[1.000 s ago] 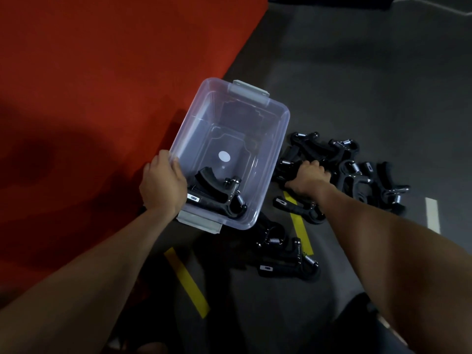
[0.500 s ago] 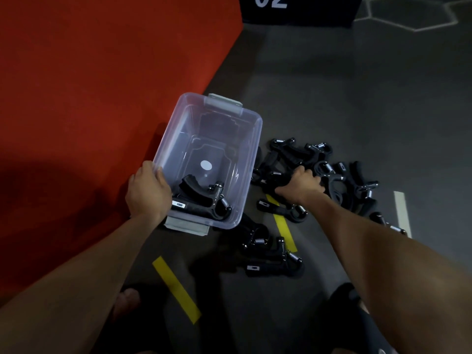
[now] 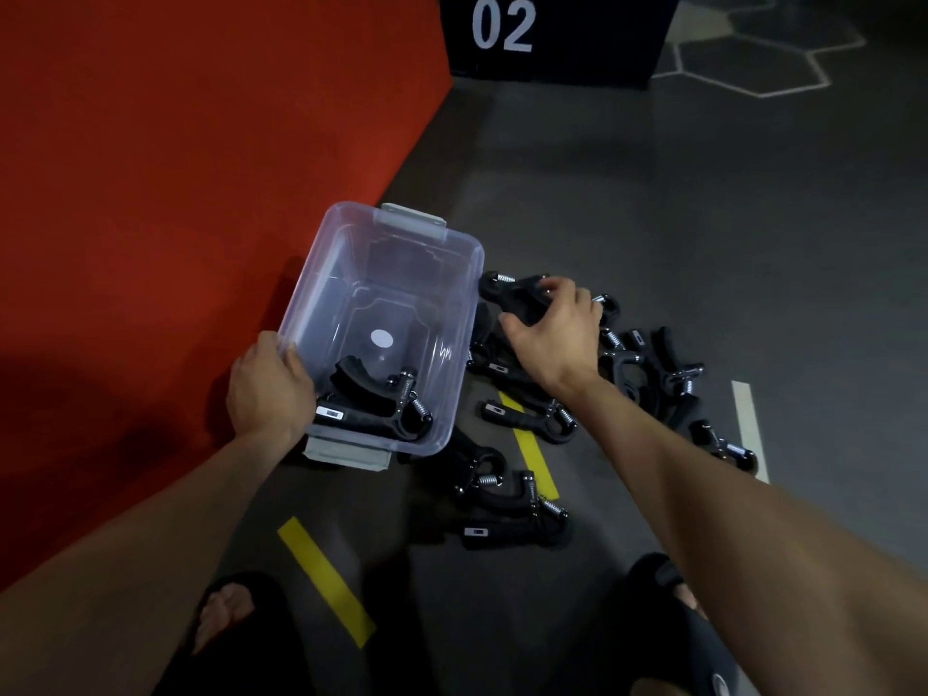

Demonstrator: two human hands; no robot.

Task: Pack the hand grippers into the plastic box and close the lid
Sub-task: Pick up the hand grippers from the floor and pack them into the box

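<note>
A: Where's the plastic box [image 3: 454, 273] sitting?
B: On the grey floor [image 3: 703, 218], against the red mat [image 3: 176, 168], lid off. One hand gripper [image 3: 374, 401] is lying in its near end.
A: Hands?
B: Left hand [image 3: 268, 386] is gripping the box's near-left rim. Right hand [image 3: 552, 329] is curling around a second gripper [image 3: 512, 293], holding it just beside the box's right wall.
A: The rest?
B: Loose pile of grippers [image 3: 648, 364] is lying on the floor right of the box, over yellow tape [image 3: 535, 452].

Hand grippers [image 3: 592, 394] right of box [image 3: 321, 273]
</note>
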